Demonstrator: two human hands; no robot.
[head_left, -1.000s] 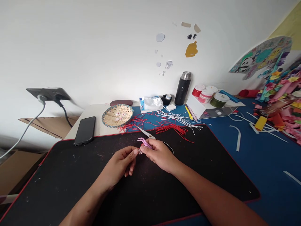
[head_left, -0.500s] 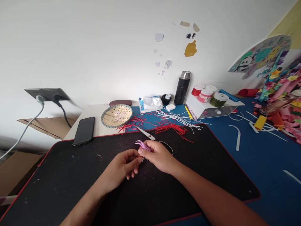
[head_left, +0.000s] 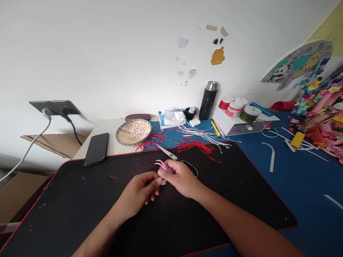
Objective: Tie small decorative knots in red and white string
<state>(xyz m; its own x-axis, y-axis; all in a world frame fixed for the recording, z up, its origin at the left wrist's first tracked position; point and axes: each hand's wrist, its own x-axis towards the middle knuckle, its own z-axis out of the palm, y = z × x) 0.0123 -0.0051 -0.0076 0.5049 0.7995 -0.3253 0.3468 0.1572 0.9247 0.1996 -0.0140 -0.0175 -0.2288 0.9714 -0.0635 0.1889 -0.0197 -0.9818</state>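
Note:
Over the black mat [head_left: 214, 214], my left hand [head_left: 140, 191] pinches a small red and white knotted cord [head_left: 163, 182] between thumb and forefinger. White loops of it stick out below the fingertips; the rest is mostly covered. My right hand [head_left: 184, 180] is closed around lilac tweezers [head_left: 164, 165], whose curved tips point up and left. Its thumb and forefinger meet the red part of the cord, close against my left fingertips. Just beyond the hands lie scissors [head_left: 169, 153], blades toward the upper left, one handle partly behind my right hand.
Red cords [head_left: 198, 147] and white cords [head_left: 205, 135] lie along the mat's back edge. A woven basket [head_left: 119, 137] holds small pieces, near a phone [head_left: 96, 149]. Behind stand a tissue box [head_left: 164, 125], a black flask [head_left: 208, 101] and several jars [head_left: 250, 113]. Paper flowers fill the right.
The white loops show more clearly below my fingertips now. Both hands keep nearly the same place and grip; the whole view has shifted slightly.

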